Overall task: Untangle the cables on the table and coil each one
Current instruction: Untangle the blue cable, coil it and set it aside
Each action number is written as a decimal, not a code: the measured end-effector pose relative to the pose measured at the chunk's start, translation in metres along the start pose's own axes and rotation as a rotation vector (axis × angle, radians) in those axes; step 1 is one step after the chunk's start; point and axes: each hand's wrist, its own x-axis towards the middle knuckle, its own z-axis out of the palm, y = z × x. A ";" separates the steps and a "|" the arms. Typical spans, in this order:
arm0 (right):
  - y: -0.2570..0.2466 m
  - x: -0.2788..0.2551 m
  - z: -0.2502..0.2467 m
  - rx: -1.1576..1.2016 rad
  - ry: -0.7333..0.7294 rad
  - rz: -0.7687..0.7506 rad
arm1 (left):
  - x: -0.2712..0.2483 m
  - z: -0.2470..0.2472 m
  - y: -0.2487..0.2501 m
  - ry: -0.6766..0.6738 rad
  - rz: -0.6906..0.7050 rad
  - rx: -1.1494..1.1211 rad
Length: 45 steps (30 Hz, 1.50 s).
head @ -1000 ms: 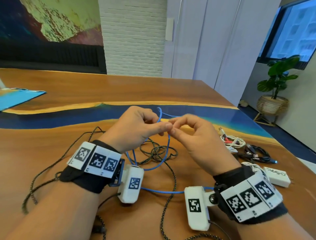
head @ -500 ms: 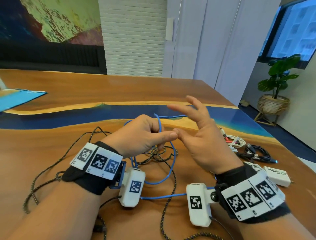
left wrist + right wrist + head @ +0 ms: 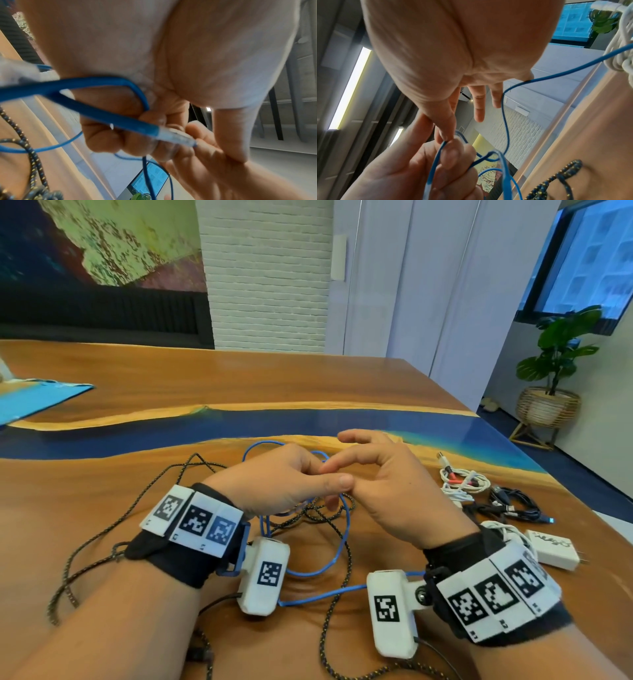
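A thin blue cable (image 3: 346, 529) loops over the wooden table (image 3: 239, 378) and crosses a black braided cable (image 3: 348, 556). My left hand (image 3: 294, 487) is raised over the tangle and grips loops of the blue cable (image 3: 102, 115). The cable's clear plug (image 3: 178, 136) lies against its curled fingers. My right hand (image 3: 394, 491) sits right beside it. Its thumb (image 3: 444, 134) touches the blue cable (image 3: 505, 121) at the left thumb, and its other fingers (image 3: 478, 108) are stretched out. One strand runs past the right little finger.
Coiled white and red cables (image 3: 462, 484), a coiled black cable (image 3: 510, 505) and a white charger (image 3: 551, 549) lie at the right near the table edge. A blue sheet (image 3: 34, 402) lies far left. The braided cable (image 3: 102, 532) trails left under my forearm.
My right hand let go of its pinch on the blue cable, spread its fingers, then dropped back against the left hand. The left hand kept its grip and moved slightly lower.
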 end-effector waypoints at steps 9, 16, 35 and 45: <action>0.009 0.001 -0.009 -0.073 -0.004 0.032 | 0.001 0.002 0.003 0.078 0.024 -0.067; 0.000 0.004 -0.026 0.655 0.446 0.004 | 0.007 -0.024 -0.012 0.658 -0.056 -0.171; 0.004 0.002 -0.012 0.506 0.340 0.031 | 0.004 0.013 0.017 0.186 0.053 -0.698; -0.005 -0.006 0.001 0.194 -0.218 0.075 | 0.006 -0.013 0.016 0.454 0.359 -1.339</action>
